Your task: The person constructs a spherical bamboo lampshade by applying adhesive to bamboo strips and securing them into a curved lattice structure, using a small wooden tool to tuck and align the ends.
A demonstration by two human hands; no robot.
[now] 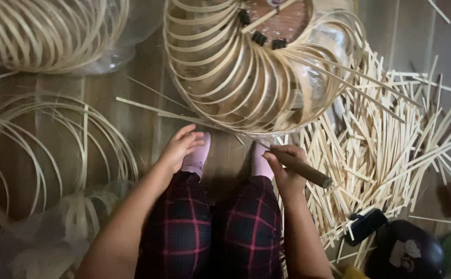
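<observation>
My right hand grips a brown wooden-handled tool, its handle pointing to the lower right. My left hand rests with fingers loosely spread above my left foot in a pink sock, holding nothing. In front of my feet stands a round frame of curved bamboo strips around a brown disc with black clips. My legs in dark plaid trousers fill the lower middle.
A heap of short bamboo sticks lies on the floor to the right. Coiled thin bamboo hoops lie at left, another bundle of hoops at top left. Dark objects sit at the lower right.
</observation>
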